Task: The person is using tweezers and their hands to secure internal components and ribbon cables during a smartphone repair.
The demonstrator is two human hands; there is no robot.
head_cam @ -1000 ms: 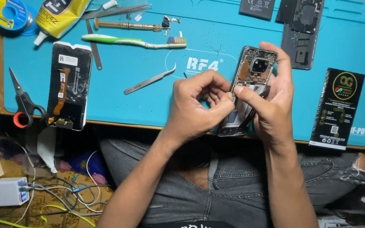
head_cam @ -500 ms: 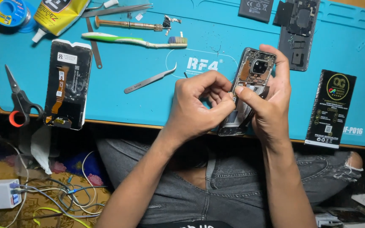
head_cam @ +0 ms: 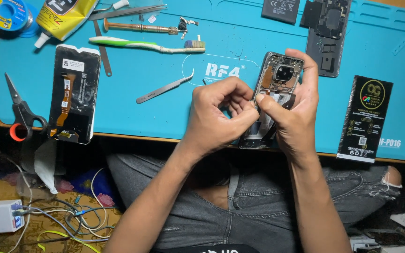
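Observation:
An opened phone frame (head_cam: 281,75) with its camera module and inner parts exposed stands tilted over the near edge of the blue work mat (head_cam: 165,117). My right hand (head_cam: 292,112) grips it from the right side, thumb pressed on its middle. My left hand (head_cam: 219,117) is curled against the frame's left edge, its fingertips pinching at something small beside my right thumb; what it pinches is hidden.
On the mat lie a detached phone screen (head_cam: 73,93) with orange flex cable, curved tweezers (head_cam: 165,88), a toothbrush (head_cam: 146,45), a screwdriver (head_cam: 137,27), a glue tube (head_cam: 64,16), scissors (head_cam: 20,110), a back cover (head_cam: 326,35), a battery (head_cam: 281,9) and a black box (head_cam: 366,119).
The hands and phone frame keep their pose; only my head view shifted slightly, so the mat's items sit a little differently in the picture.

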